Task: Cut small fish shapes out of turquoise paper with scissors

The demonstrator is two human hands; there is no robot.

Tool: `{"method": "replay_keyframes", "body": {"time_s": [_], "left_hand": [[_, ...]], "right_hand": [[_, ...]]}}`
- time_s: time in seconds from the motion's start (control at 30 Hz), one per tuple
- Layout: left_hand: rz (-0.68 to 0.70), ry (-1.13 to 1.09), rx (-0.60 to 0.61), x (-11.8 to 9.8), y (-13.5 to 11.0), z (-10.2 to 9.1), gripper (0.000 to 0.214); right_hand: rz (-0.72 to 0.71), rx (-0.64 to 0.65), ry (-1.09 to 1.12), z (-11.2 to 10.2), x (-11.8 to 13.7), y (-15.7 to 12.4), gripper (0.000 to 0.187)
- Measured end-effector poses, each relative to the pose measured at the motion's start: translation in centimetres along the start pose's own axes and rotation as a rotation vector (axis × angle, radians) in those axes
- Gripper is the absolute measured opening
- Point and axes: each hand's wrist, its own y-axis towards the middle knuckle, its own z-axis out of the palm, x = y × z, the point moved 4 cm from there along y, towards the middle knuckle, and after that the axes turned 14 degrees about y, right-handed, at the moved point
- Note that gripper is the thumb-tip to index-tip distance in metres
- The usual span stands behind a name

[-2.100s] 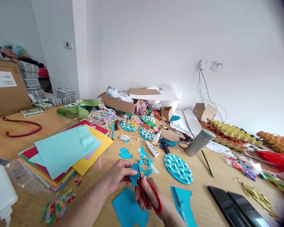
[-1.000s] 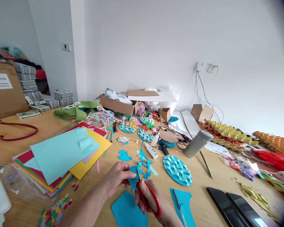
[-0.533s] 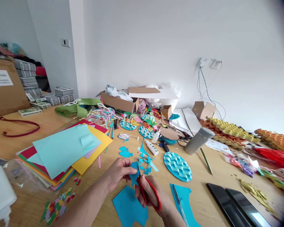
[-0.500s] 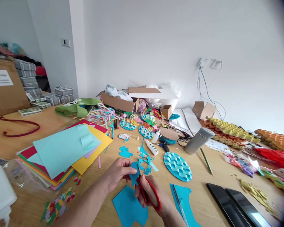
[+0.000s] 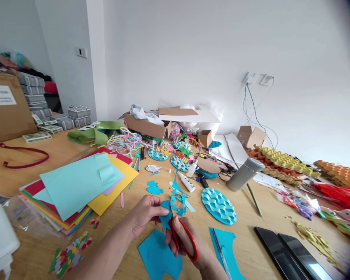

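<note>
While a smooth white wall (image 5: 175, 58) rises beyond the red-handled scissors (image 5: 193, 244), a wood-grain table (image 5: 119, 252) spreads beneath and around them. Far to the left of the scissors stands a brown cardboard carton (image 5: 10, 116), flat-sided, with a white label. Nearer on that side lies an uneven stack of paper (image 5: 72, 190), matte pale aqua on top, with yellow, red and green edges fanned out below. Well to the right, beyond the scissors, are egg trays (image 5: 286, 159), bumpy and moulded, in yellow and orange-brown. Below the scissors, flat on the table, is an angular bright-blue sheet (image 5: 160, 254); to their right lie an oval disc (image 5: 218, 206) with wavy light and darker blue stripes and, farther off, a smooth grey cylindrical flask (image 5: 245, 177). The right hand (image 5: 183, 235) is closed around the scissors' red loops. Just left of the scissors, the left hand (image 5: 147, 214) pinches a blue paper piece (image 5: 165, 219) between thumb and fingers. This small piece, rounded above and pointed below, is held above the table at the blades, whose gap is too small to make out. Near the scissors, on their far side, are thin, jagged blue offcuts (image 5: 179, 204). Well to their left lies a heap of tiny multicoloured paper dots (image 5: 70, 254), many of them round.
</note>
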Motion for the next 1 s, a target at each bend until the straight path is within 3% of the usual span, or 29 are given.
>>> {"method": "replay_keyframes", "body": {"time_s": [1.0], "left_hand": [[0.008,0.011,0.006,0.06,-0.06,-0.27,0.021]], "right_hand": [[0.001,-0.045,-0.046,-0.08,0.16,0.04,0.072]]}}
